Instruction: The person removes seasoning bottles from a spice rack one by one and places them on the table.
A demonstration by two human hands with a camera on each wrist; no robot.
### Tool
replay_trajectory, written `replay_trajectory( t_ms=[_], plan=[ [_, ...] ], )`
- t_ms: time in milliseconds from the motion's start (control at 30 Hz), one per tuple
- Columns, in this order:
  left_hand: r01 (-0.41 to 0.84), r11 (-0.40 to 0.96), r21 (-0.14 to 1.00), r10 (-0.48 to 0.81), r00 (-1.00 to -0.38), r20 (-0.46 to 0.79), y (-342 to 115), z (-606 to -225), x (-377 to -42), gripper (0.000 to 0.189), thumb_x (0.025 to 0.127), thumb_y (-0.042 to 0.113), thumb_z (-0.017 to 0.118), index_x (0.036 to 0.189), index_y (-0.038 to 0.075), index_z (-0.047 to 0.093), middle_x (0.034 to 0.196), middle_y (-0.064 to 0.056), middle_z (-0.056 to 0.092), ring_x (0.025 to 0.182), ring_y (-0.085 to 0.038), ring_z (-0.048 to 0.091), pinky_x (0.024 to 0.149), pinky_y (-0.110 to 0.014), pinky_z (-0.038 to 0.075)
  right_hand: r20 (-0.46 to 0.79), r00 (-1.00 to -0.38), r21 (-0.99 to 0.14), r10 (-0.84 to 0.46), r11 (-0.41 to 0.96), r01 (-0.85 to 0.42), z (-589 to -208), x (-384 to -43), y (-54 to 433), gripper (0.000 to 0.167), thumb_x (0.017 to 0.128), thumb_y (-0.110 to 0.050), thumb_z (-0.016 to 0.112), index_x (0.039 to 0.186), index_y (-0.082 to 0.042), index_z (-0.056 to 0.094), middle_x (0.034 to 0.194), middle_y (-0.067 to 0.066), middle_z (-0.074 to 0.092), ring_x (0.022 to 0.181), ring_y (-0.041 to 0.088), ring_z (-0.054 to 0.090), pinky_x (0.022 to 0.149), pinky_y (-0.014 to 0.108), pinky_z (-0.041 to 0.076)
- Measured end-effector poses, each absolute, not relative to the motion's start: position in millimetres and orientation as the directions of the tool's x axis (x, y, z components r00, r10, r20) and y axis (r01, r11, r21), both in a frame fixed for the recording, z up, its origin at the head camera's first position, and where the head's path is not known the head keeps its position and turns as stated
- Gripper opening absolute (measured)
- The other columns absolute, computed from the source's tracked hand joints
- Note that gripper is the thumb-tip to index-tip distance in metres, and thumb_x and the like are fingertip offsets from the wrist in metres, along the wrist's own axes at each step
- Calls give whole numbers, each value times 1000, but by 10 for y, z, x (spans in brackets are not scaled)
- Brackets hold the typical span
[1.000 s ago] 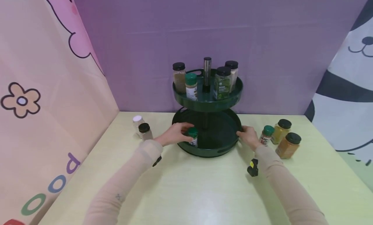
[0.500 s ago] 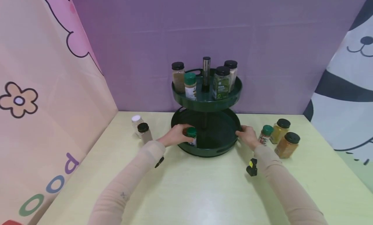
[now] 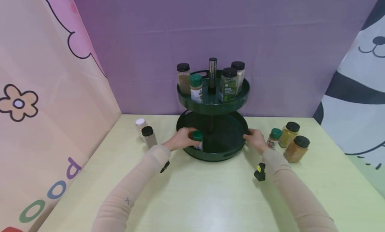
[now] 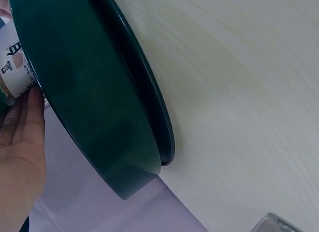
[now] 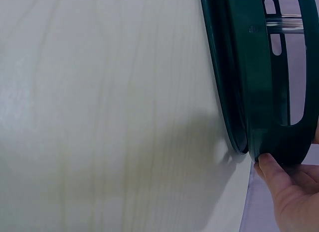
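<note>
A dark green two-tier lazy Susan [image 3: 213, 156] stands on the table, with a round tray on each level and a metal post through the middle. On its lower tray, at the front left, is a small spice jar [image 3: 197, 136] with a green cap. My left hand [image 3: 181, 138] holds this jar between thumb and fingers; the left wrist view shows its white label [image 4: 19, 75] just behind the tray wall. At the right side of the lower tray, my right hand [image 3: 255, 139] grips the rim, its fingers [image 5: 274, 174] pressed to the wall.
On the upper tray stand several jars, including a green-capped one [image 3: 196, 89] and a black-capped green one [image 3: 228, 85]. Left on the table are a white-capped jar [image 3: 140, 127] and a black-capped jar [image 3: 149, 138]. A green-capped jar [image 3: 274, 138], yellow jar [image 3: 288, 135] and orange jar [image 3: 296, 150] stand right.
My left hand has shifted slightly to the right, closer round the green-capped jar on the lower tray. The right hand stays at the rim, and the head view has drifted a little.
</note>
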State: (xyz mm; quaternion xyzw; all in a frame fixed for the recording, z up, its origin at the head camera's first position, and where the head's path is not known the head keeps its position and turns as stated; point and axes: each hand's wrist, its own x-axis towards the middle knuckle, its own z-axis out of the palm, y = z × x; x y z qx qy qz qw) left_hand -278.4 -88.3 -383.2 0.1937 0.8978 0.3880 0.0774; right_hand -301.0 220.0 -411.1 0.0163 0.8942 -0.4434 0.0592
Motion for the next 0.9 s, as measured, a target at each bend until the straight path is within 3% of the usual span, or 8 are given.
replay_trajectory(
  t_ms=[900],
  plan=[
    [281,563,777,404,-914,37,-1010,-3681,-2780,45,78,19,71,118,3,57,102,-7,65,93,-18,61,80,-29,52,-138,-990,-780,-21,618,95,-4078,-2977,2181,50,95,-12,40,136,13,29,136,32,37,126,40,39,101,47,38]
  ],
)
